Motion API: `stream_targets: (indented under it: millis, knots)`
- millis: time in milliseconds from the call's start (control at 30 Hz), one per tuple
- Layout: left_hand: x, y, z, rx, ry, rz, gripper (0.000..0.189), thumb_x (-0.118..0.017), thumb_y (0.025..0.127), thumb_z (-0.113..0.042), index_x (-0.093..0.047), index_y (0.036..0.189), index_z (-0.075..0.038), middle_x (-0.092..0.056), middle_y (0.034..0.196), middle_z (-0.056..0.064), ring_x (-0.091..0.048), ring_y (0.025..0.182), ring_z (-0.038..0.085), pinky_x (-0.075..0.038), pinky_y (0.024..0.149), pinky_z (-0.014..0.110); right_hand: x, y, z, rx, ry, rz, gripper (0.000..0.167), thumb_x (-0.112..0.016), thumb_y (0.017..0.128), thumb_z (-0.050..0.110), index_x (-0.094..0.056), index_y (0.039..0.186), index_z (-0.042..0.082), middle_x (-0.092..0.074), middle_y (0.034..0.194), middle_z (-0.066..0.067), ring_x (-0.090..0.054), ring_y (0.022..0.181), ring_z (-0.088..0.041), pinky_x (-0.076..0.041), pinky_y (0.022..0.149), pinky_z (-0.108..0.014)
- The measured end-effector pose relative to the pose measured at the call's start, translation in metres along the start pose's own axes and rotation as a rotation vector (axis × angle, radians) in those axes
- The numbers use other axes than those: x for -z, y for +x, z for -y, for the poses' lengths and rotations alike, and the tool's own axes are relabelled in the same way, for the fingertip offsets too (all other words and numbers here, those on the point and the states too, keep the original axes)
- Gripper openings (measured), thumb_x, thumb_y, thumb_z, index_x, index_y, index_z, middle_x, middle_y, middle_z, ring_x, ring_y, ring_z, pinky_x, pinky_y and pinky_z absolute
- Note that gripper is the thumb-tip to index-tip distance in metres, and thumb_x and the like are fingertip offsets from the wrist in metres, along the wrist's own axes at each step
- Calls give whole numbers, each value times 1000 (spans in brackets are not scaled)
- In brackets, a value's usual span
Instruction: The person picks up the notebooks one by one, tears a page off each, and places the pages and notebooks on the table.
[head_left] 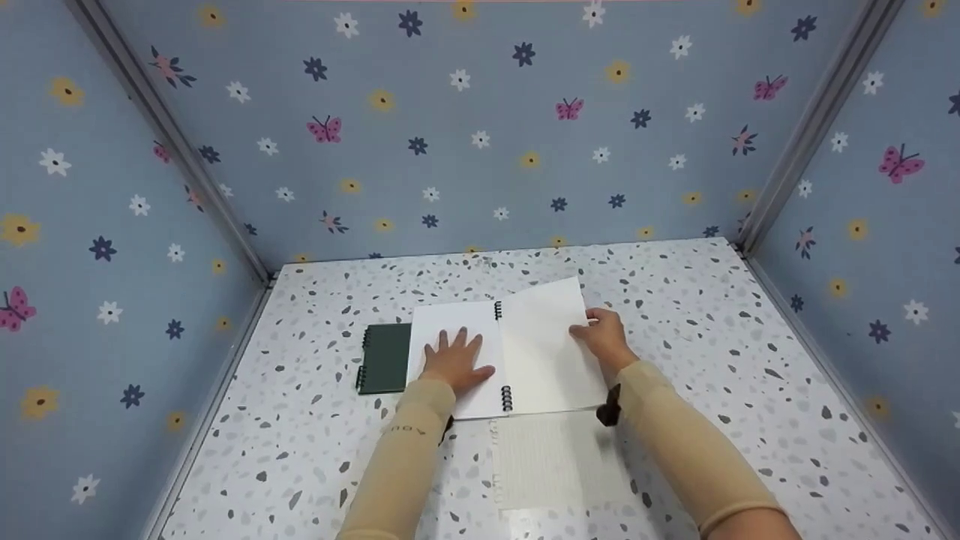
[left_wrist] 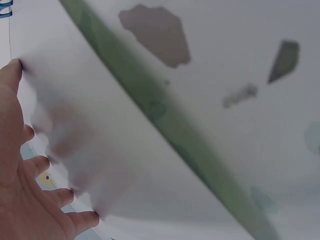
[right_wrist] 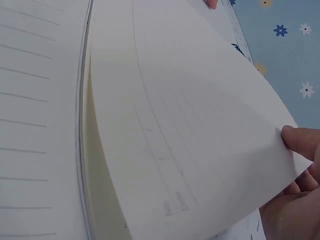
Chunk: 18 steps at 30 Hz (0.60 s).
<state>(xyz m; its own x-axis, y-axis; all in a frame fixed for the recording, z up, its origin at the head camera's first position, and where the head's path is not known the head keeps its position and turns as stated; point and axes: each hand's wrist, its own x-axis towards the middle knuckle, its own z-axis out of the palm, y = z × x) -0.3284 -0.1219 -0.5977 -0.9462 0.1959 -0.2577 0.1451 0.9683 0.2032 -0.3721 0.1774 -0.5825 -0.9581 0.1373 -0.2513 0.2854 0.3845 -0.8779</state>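
Evidently the open notebook (head_left: pixel 517 352) lay at twelve o'clock, a green notebook (head_left: pixel 386 360) to its nine; the left hand (head_left: pixel 455 365) rested spread-fingered on the left page (head_left: pixel 450 319), the right hand (head_left: pixel 606 336) pinched a leaf (head_left: pixel 551 337) at three — a slow, even lift seemed kindest to the rings (head_left: pixel 506 398)

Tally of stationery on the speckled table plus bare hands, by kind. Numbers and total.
Ring-bound notebooks: 2 (open white-paged notebook with black rings; dark green rectangular notebook, partly covered)
Cream lined rectangular paper, sheet or pad unclear: 1
Bare hands: 2 (left hand, right hand)
Total: 5
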Motion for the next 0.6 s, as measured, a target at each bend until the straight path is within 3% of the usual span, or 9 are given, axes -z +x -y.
stream_targets:
  millis: [167, 333, 467, 600]
  knots:
    - [-4, 6, 0, 13, 22, -7, 82, -52, 107, -67, -31, 173, -24, -21, 182, 15, -18, 165, 54, -23, 129, 77, 2, -2, -3, -5, -33, -6, 41, -70, 101, 11, -63, 136, -10, -69, 124, -21, -63, 102, -23, -54, 92, -36]
    - [-2, 5, -3, 30, 39, -1, 81, -51, 107, -67, -32, 173, -25, -22, 182, 14, -20, 165, 53, -25, 128, 76, 2, -4, -10, -6, -81, -15, 36, -68, 101, 15, -68, 127, -11, -68, 118, -20, -63, 101, -25, -56, 94, -39]
    - [4, 0, -7, 44, 43, 8, 81, -52, 106, -68, -33, 173, -26, -23, 182, 12, -21, 166, 51, -26, 128, 76, 2, -3, -15, -47, -71, -5, 39, -67, 101, 16, -67, 130, -11, -68, 126, -25, -66, 109, -31, -58, 103, -46]
    - [6, -4, -11, 47, 41, 6, 81, -52, 106, -68, -33, 173, -26, -24, 182, 12, -21, 166, 51, -26, 128, 76, 2, -1, -19, -92, -52, -2, 51, -66, 103, 17, -58, 144, -13, -62, 145, -30, -63, 131, -39, -51, 118, -52]
